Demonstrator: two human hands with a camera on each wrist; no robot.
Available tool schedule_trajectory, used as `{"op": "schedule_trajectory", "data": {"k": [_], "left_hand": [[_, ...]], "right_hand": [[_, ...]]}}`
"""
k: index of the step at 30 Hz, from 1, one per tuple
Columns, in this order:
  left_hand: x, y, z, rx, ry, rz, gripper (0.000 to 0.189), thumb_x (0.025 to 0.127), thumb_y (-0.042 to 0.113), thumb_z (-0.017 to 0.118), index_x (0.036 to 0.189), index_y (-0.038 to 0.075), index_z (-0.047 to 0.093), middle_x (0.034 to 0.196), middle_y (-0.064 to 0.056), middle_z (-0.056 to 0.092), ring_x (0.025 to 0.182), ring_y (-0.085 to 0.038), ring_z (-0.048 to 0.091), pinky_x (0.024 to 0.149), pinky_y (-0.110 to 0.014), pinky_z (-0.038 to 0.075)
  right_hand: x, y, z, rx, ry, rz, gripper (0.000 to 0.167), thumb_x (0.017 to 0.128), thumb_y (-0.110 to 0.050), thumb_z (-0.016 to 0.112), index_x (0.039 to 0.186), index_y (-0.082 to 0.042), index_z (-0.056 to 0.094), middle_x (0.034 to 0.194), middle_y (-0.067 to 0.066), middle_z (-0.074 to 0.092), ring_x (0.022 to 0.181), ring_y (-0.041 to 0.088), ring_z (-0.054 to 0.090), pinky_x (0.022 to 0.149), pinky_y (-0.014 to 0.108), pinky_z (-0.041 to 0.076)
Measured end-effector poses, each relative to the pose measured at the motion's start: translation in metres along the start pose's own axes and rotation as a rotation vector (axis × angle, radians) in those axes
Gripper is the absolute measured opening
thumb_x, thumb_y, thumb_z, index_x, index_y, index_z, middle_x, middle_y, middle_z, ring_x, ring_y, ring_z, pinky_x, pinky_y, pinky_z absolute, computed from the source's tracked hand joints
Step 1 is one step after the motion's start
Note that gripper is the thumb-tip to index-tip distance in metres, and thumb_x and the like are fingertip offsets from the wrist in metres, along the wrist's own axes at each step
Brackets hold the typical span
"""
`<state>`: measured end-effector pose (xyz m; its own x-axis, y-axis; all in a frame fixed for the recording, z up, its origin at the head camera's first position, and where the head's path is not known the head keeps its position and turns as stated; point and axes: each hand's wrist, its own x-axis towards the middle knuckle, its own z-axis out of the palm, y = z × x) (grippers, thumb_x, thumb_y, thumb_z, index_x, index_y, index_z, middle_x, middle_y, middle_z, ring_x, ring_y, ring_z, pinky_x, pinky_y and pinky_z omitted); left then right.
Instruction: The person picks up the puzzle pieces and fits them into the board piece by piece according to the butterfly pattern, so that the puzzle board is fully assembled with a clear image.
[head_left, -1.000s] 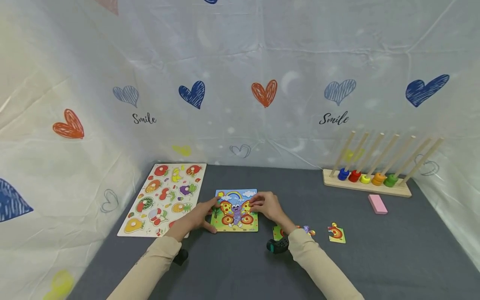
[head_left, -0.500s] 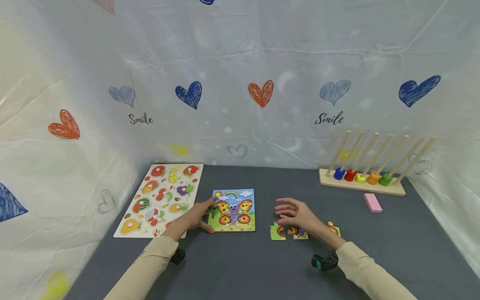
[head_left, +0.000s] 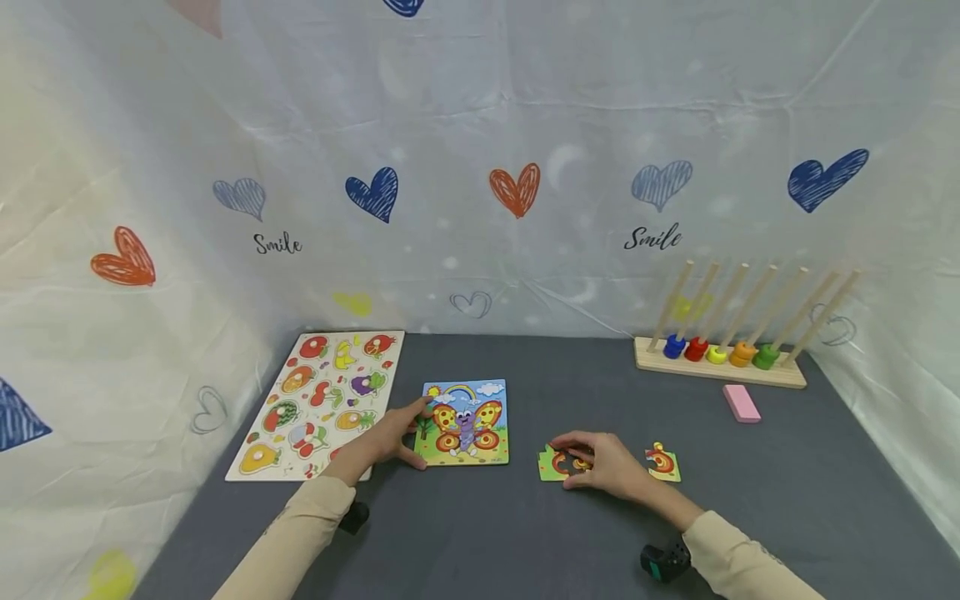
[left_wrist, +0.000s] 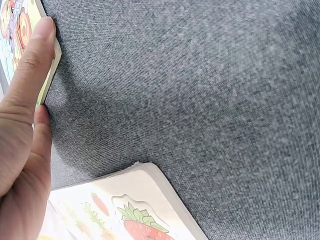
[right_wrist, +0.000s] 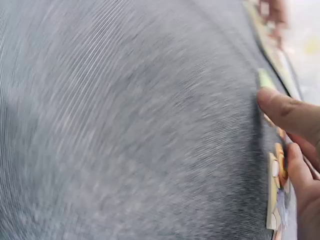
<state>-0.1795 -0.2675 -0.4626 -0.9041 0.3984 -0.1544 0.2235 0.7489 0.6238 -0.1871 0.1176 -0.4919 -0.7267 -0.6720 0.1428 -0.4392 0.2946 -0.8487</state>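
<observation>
A square butterfly puzzle (head_left: 467, 425) lies on the dark cloth. My left hand (head_left: 390, 435) rests at its left edge, thumb near the lower corner and index finger higher up. In the left wrist view a straight thumb (left_wrist: 35, 65) lies along the puzzle's edge. Right of it, my right hand (head_left: 611, 467) is low over loose puzzle pieces (head_left: 551, 465), thumb and index finger apart around a green-edged one. The palm and fingers hide part of these pieces. Another loose puzzle piece (head_left: 663, 463) lies just right of the hand.
A fruit puzzle board (head_left: 315, 404) lies left of the left hand, partly under that forearm. At the back right stands a wooden peg rack (head_left: 720, 367) with coloured rings. A pink block (head_left: 742, 403) lies in front of it. A printed curtain (head_left: 420, 275) hangs behind.
My right hand has left the butterfly puzzle, moved right and come down over the loose pieces. The left hand has stayed at the puzzle's left edge. The head view has shifted slightly.
</observation>
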Motion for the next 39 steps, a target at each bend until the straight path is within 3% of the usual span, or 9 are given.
{"op": "schedule_trajectory", "data": {"k": [3, 7, 15, 21, 25, 28, 33, 39], "left_hand": [[-0.001, 0.002, 0.0, 0.0, 0.005, -0.006, 0.1, 0.066, 0.011, 0.088, 0.145, -0.006, 0.029, 0.13, -0.02, 0.052, 0.114, -0.039, 0.054, 0.096, -0.047, 0.047], [-0.001, 0.004, -0.001, 0.013, 0.008, 0.004, 0.1, 0.065, 0.01, 0.088, 0.144, -0.007, 0.029, 0.13, -0.021, 0.052, 0.114, -0.04, 0.053, 0.096, -0.048, 0.047], [-0.001, 0.002, 0.0, 0.016, 0.008, -0.003, 0.1, 0.064, 0.01, 0.089, 0.143, -0.007, 0.03, 0.129, -0.021, 0.052, 0.116, -0.04, 0.052, 0.096, -0.046, 0.047], [-0.001, 0.002, -0.001, 0.018, 0.003, -0.009, 0.101, 0.065, 0.01, 0.089, 0.144, -0.007, 0.029, 0.131, -0.021, 0.052, 0.117, -0.04, 0.052, 0.098, -0.046, 0.046], [0.0, 0.003, -0.002, 0.021, -0.006, -0.012, 0.1, 0.065, 0.011, 0.089, 0.145, -0.006, 0.029, 0.131, -0.019, 0.052, 0.117, -0.04, 0.052, 0.098, -0.048, 0.045], [0.0, 0.003, -0.003, 0.026, -0.006, -0.02, 0.1, 0.065, 0.012, 0.089, 0.145, -0.005, 0.03, 0.131, -0.018, 0.053, 0.115, -0.039, 0.053, 0.098, -0.049, 0.045], [0.0, 0.002, -0.002, 0.017, -0.001, -0.024, 0.101, 0.066, 0.011, 0.088, 0.145, -0.005, 0.029, 0.132, -0.018, 0.052, 0.116, -0.039, 0.053, 0.098, -0.048, 0.045], [-0.001, 0.002, 0.0, -0.017, -0.002, 0.006, 0.102, 0.066, 0.007, 0.087, 0.146, -0.008, 0.026, 0.132, -0.023, 0.05, 0.119, -0.042, 0.05, 0.098, -0.047, 0.046]], "right_hand": [[0.001, -0.002, 0.003, -0.155, 0.026, -0.046, 0.045, 0.075, -0.017, 0.082, 0.115, -0.001, 0.066, 0.112, 0.01, 0.068, 0.104, 0.025, 0.064, 0.086, 0.029, 0.054], [0.003, -0.004, 0.004, -0.181, 0.043, -0.044, 0.041, 0.075, -0.015, 0.082, 0.112, -0.003, 0.068, 0.109, 0.009, 0.069, 0.1, 0.023, 0.065, 0.083, 0.03, 0.055], [0.008, -0.008, 0.003, -0.027, 0.046, -0.002, 0.042, 0.074, -0.007, 0.082, 0.113, 0.0, 0.066, 0.111, 0.012, 0.067, 0.102, 0.025, 0.065, 0.083, 0.028, 0.055], [0.018, -0.015, 0.01, 0.069, 0.109, 0.066, 0.04, 0.076, -0.012, 0.082, 0.112, 0.0, 0.068, 0.11, 0.016, 0.068, 0.095, 0.025, 0.068, 0.077, 0.025, 0.057], [0.028, -0.024, 0.021, 0.13, 0.149, 0.08, 0.039, 0.076, -0.004, 0.08, 0.112, 0.005, 0.067, 0.11, 0.021, 0.066, 0.096, 0.032, 0.067, 0.077, 0.029, 0.057], [0.035, -0.039, 0.029, 0.183, 0.167, 0.08, 0.04, 0.074, 0.003, 0.079, 0.111, 0.01, 0.066, 0.108, 0.026, 0.066, 0.094, 0.038, 0.066, 0.076, 0.031, 0.058], [0.048, -0.061, 0.039, 0.27, 0.178, 0.073, 0.04, 0.072, 0.008, 0.078, 0.109, 0.014, 0.065, 0.106, 0.029, 0.066, 0.092, 0.044, 0.065, 0.073, 0.024, 0.057], [0.065, -0.054, 0.058, 0.314, 0.204, 0.013, 0.038, 0.074, 0.01, 0.076, 0.11, 0.016, 0.064, 0.106, 0.031, 0.065, 0.09, 0.046, 0.064, 0.073, 0.026, 0.058]]}}
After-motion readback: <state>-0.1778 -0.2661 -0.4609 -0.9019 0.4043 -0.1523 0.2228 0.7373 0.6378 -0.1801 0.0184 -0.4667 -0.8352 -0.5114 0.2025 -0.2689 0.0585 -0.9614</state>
